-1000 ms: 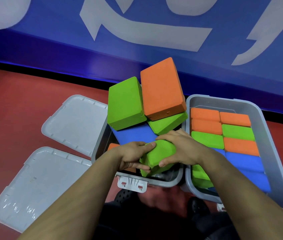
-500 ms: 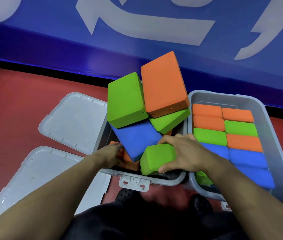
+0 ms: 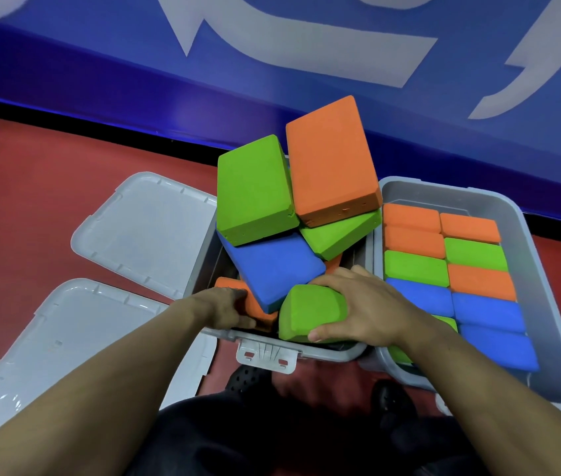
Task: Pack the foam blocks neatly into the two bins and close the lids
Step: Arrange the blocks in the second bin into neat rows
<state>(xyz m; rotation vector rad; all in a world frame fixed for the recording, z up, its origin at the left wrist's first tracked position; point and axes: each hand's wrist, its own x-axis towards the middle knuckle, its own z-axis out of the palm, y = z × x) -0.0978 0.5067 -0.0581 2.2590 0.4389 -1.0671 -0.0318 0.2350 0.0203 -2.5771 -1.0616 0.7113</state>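
Two grey bins stand side by side on the red floor. The left bin [image 3: 327, 352] holds a loose heap: a green block [image 3: 255, 190], an orange block [image 3: 330, 163], another green block [image 3: 341, 231] and a blue block [image 3: 275, 266]. My right hand [image 3: 365, 304] grips a green block [image 3: 306, 312] at the bin's near edge. My left hand [image 3: 227, 304] grips a low orange block [image 3: 255, 310] under the blue one. The right bin [image 3: 547, 280] holds neat rows of orange, green and blue blocks.
Two grey lids lie open on the floor to the left, the far lid [image 3: 145, 231] and the near lid [image 3: 63, 348]. A blue wall with white lettering [image 3: 306, 39] runs behind the bins. My dark shoes [image 3: 389, 400] stand just below the bins.
My left hand left the green block and moved left and down to the orange block in the left bin. My right hand kept its hold on the green block, which settled lower.
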